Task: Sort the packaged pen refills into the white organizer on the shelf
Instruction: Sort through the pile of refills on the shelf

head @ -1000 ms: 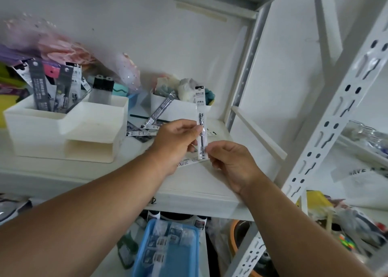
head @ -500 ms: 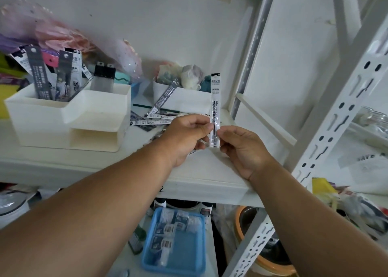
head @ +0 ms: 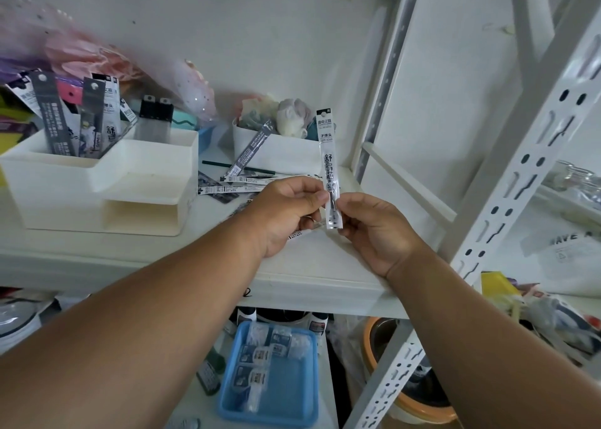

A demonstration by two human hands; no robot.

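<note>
A white packaged pen refill (head: pixel 328 155) stands upright above the shelf, pinched near its lower end by both hands. My left hand (head: pixel 286 210) pinches it from the left, and my right hand (head: pixel 374 230) holds it from the right. The white organizer (head: pixel 97 181) sits at the left of the shelf with several dark and white refill packs (head: pixel 81 119) standing in its rear compartments. Several more refill packs (head: pixel 234 184) lie loose on the shelf between the organizer and my hands; one dark pack (head: pixel 252 149) leans against a small white bin.
A small white bin (head: pixel 276 152) with trinkets stands at the back. White slotted shelf uprights (head: pixel 507 220) rise at the right. Below the shelf (head: pixel 309 285) are a blue tray (head: pixel 270 373) of small packets and an orange-rimmed bowl (head: pixel 419 406). Pink wrapping fills the back left.
The refill pack has been raised slightly and turned more upright between my hands. The camera has shifted a little; both hands keep their hold.
</note>
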